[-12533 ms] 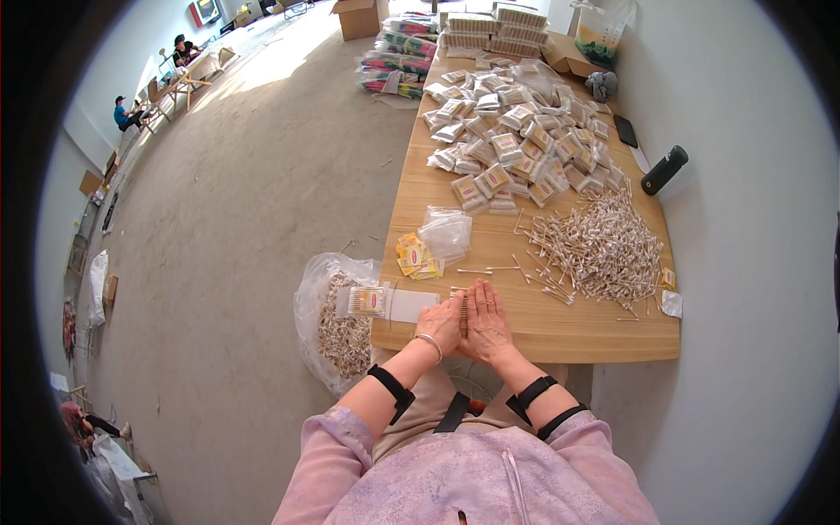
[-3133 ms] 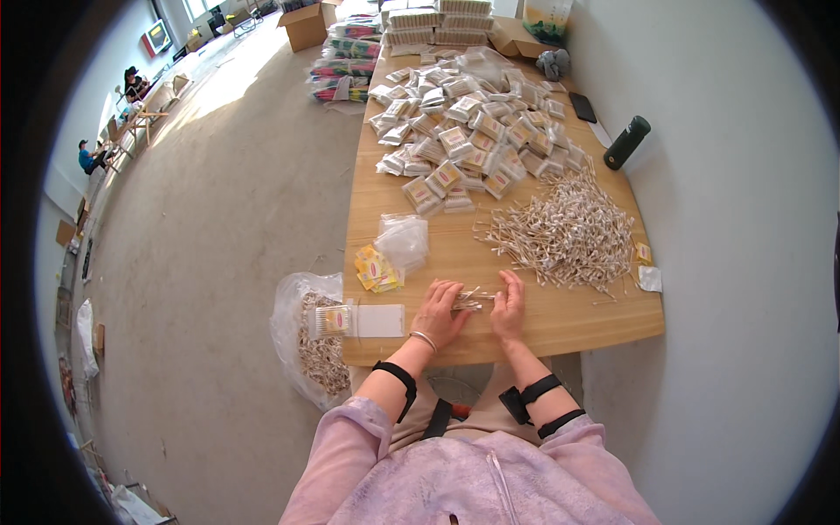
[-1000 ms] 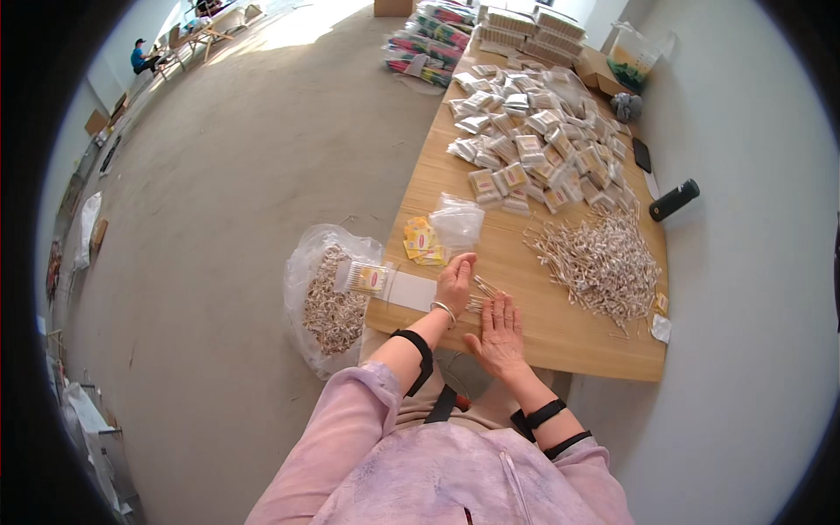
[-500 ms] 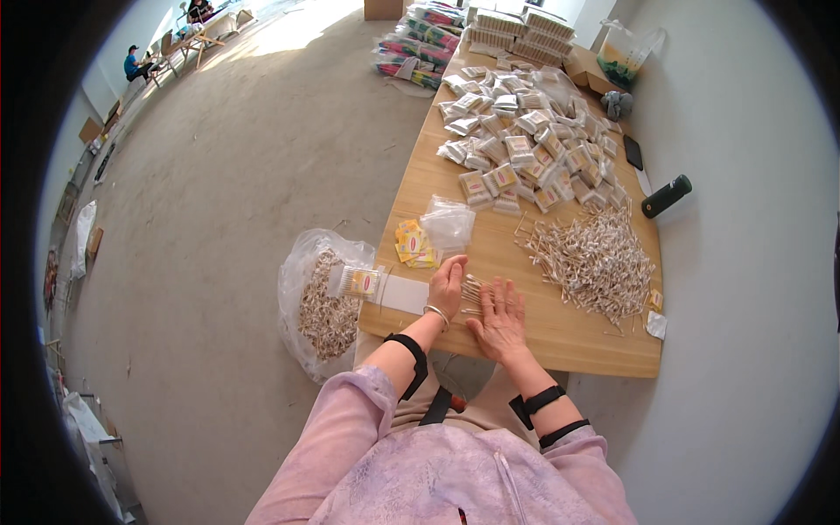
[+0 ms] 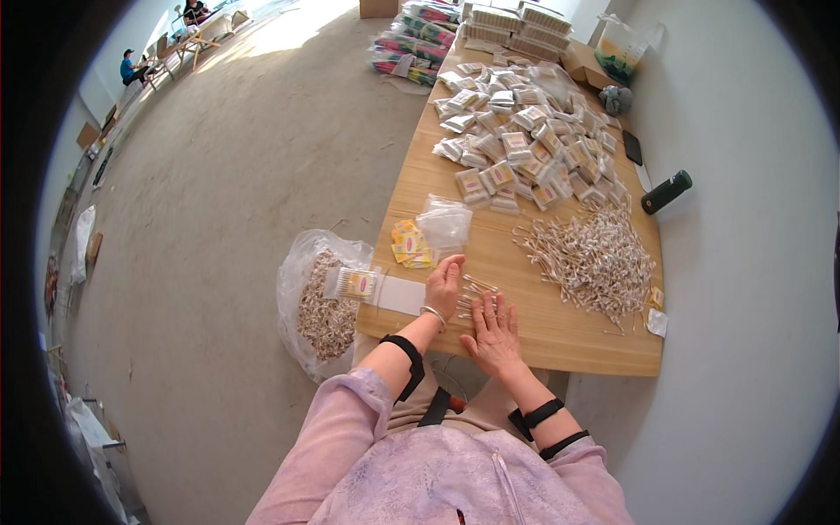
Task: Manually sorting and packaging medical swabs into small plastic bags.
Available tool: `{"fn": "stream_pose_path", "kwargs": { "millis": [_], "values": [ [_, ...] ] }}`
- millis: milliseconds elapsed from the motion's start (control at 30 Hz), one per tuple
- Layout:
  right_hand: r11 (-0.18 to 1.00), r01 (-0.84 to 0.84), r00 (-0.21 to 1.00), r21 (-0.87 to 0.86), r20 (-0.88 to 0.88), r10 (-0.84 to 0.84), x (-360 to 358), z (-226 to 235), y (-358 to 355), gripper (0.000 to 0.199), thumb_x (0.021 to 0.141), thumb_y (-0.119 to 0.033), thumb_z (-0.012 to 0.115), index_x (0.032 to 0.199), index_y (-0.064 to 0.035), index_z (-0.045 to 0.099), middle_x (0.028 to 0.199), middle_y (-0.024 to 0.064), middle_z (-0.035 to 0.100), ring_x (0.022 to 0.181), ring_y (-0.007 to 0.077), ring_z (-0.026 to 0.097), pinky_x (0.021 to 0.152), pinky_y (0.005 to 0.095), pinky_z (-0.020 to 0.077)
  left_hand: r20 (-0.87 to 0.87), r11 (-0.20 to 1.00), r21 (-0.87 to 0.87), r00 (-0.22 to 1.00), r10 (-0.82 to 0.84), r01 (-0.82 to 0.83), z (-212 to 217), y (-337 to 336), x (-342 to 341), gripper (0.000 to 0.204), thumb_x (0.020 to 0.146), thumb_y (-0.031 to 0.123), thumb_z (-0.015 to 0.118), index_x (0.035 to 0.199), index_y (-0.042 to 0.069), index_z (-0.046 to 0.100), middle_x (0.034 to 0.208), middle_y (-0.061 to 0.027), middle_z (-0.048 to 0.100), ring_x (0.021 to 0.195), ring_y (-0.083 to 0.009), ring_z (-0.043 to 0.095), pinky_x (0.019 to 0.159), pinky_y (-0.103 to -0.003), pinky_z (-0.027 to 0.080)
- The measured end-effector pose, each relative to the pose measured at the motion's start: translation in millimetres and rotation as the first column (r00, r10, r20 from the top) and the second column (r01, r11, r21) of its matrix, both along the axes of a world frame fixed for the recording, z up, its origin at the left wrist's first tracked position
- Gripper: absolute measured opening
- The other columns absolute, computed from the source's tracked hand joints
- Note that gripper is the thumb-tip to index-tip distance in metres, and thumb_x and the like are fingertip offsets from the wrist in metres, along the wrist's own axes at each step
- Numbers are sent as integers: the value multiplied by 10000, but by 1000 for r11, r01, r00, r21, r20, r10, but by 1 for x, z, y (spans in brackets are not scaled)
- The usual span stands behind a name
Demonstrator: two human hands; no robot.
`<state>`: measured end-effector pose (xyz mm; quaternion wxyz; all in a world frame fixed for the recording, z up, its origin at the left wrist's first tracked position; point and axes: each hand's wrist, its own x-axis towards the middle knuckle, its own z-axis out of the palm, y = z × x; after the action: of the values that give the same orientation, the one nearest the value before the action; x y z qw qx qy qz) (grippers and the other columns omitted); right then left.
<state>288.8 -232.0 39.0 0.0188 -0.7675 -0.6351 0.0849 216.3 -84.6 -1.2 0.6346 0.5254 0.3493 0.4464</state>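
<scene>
A small row of loose cotton swabs (image 5: 479, 285) lies on the table between my two hands. My right hand (image 5: 493, 339) rests flat on the near part of these swabs, fingers stretched out and slightly apart. On their left side my left hand (image 5: 444, 289) stands on edge, its fingers lightly curved, with nothing visible in its grip. Left of that hand is a white card strip (image 5: 400, 295), and at its outer end a clear bag of swabs with a yellow label (image 5: 356, 283). Beyond sit yellow label cards (image 5: 409, 243) and empty clear bags (image 5: 444, 222).
A big heap of loose swabs (image 5: 595, 262) covers the table's right side. Filled swab packets (image 5: 525, 140) pile up farther back. A black bottle (image 5: 667, 192) stands by the wall. Below the left edge hangs a clear sack of swabs (image 5: 328, 311). Two people sit far off.
My right hand has drawn slightly toward me, uncovering more of the swabs at their far end. My left hand stays nearly where it was.
</scene>
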Motion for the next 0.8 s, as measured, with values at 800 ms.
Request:
{"fn": "stream_pose_path", "kwargs": {
  "millis": [800],
  "values": [
    [962,126,980,242,-179,-83,23,-9,31,446,899,-283,515,1328,-170,461,1476,143,281,1396,341,167,1125,513,98,-85,994,105,996,25,-16,-4,0,-1,315,996,221,431,1160,-9,571,1089,-69,606,1016,-120,556,902,-241,448]
  ]
}}
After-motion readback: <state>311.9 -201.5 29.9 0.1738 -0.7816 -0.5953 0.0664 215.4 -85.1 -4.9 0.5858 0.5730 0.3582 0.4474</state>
